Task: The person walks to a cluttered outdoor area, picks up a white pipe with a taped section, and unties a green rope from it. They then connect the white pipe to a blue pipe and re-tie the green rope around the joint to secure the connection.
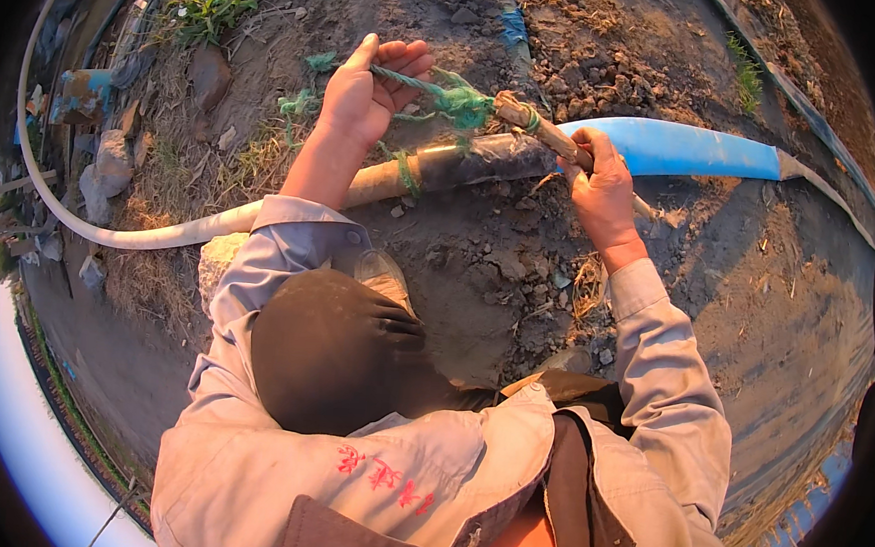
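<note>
My right hand [601, 186] is closed round a short wooden stick [533, 125], which slants up to the left over the pipe. Green rope [460, 104], frayed and knotted, is tied about the stick's upper end. From there the rope runs left to my left hand [371, 91], palm turned up and fingers curled, with the strand across them by the thumb. Below both hands, a pale hose [195, 231] meets a blue flat hose [680, 150] at a joint wrapped in dark plastic [485, 159]. More green twine [407, 173] circles the pale hose left of the joint.
Bare soil with clods [620, 69] lies beyond the hoses. At the left are stones [114, 163], a rusty blue cylinder [83, 96] and a green weed [208, 17]. My bent knee [337, 353] rises below my left forearm. A yellowish stone [219, 268] sits beside my left sleeve.
</note>
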Demonstrator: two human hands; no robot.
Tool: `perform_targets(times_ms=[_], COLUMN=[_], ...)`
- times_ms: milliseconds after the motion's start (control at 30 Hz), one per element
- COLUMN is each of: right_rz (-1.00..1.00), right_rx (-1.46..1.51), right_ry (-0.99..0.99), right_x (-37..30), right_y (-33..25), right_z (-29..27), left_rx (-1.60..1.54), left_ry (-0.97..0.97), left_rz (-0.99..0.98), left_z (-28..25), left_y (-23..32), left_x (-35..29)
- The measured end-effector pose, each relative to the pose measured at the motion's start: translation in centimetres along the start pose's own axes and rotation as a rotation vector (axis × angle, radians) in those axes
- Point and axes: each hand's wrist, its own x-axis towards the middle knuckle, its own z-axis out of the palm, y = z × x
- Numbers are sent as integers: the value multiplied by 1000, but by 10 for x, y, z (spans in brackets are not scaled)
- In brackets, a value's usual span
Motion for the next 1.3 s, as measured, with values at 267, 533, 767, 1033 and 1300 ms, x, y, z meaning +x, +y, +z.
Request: perform_targets(times_ms=[267, 533, 767, 1033, 1300], right_rz=[-40, -380, -610, -298, 618], right_rx=[-154, -276, -355, -201, 402], right_ry=[-201, -282, -253, -366, -909], right_x=[9, 25, 34, 16, 14], right_y=[-20, -45, -49, -42, -34], right_z=[-23, -45, -80, -88, -102], left_rx=[1364, 1434, 878, 1008, 1108], left_ry=[-376, -724, -707, -692, -787], left_rz=[701, 481, -157, -35, 564], left_z=[33, 75, 74, 87, 82], left_y=[-7, -40, -28, -35, -53], left_x=[-20, -51, -55, -68, -77])
